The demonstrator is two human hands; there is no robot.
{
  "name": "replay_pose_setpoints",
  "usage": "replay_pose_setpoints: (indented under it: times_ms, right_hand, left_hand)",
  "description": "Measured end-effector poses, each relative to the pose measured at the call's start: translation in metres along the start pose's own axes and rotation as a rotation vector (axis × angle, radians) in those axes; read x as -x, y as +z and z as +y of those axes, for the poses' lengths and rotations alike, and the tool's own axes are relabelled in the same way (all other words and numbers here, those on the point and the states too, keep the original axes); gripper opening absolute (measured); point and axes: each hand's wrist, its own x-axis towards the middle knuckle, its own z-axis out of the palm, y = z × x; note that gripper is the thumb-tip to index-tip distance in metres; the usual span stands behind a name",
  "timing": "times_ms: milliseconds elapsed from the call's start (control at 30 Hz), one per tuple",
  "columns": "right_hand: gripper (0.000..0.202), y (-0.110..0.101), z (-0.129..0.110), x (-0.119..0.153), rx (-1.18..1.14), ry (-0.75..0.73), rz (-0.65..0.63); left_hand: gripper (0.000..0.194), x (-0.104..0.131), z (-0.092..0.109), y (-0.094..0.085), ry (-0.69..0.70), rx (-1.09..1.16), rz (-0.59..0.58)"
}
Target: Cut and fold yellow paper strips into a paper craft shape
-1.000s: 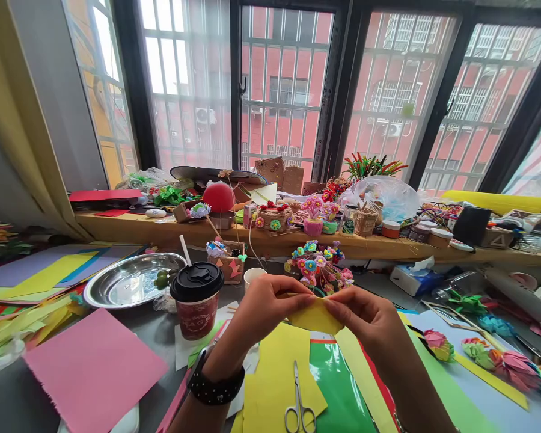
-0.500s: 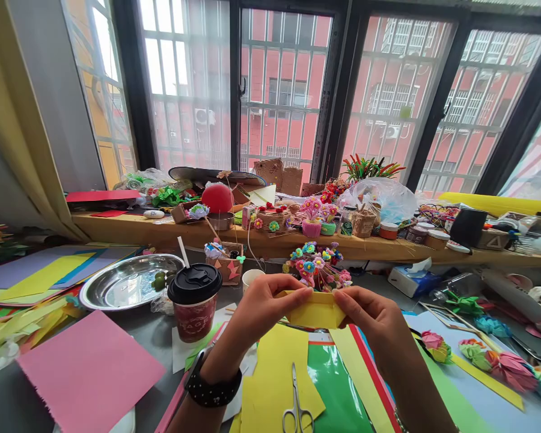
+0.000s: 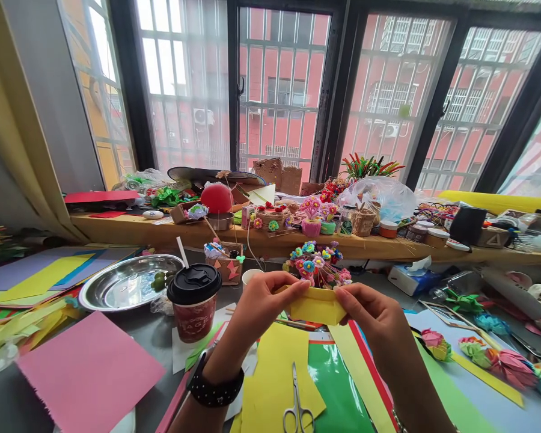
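A small folded piece of yellow paper (image 3: 318, 307) is stretched between my two hands above the desk. My left hand (image 3: 264, 304) pinches its left end between thumb and fingers. At the right end, the thumb and fingers of my right hand (image 3: 372, 310) grip the paper the same way. Below the hands lie larger yellow sheets (image 3: 265, 385) with silver scissors (image 3: 296, 403) on top, beside a glossy green sheet (image 3: 336, 385). The finger parts behind the folded paper are hidden.
A lidded cup (image 3: 195, 304) with a straw stands left of my left hand, beside a metal tray (image 3: 112, 288). Pink paper (image 3: 90, 373) lies at the front left. Paper flowers (image 3: 437, 344) are at the right; a crafts-laden sill (image 3: 270, 237) runs behind.
Both hands still hold the yellow paper. Its upper edge looks slightly flatter, and my right fingers have shifted a little at its end.
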Motion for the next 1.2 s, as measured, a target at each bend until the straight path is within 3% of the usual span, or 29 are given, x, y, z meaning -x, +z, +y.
replay_pose_setpoints:
  times_ms: [300,500,733,933,1200]
  right_hand:
    - [0.026,0.0018,0.002,-0.0024,-0.082,0.014,0.026]
    - [0.025,0.0039,0.0019,0.0005,-0.056,0.064,-0.056]
    - [0.025,0.0038,0.0078,-0.0009,0.014,0.024,-0.043]
    - [0.021,0.0049,0.0094,-0.0014,0.009,0.006,-0.004]
    - [0.022,0.0068,0.0085,-0.0026,0.076,-0.021,0.024]
  left_hand:
    - [0.027,0.0022,0.0003,0.004,-0.022,0.106,0.045]
    - [0.027,0.0037,0.0024,0.007,0.047,0.005,0.052]
    - [0.023,0.0024,-0.0008,-0.0012,0.071,-0.022,-0.016]
    - [0.021,0.0025,-0.0009,-0.001,0.081,-0.054,0.04]
    - [0.017,0.0042,0.0002,0.0043,0.215,-0.205,-0.011]
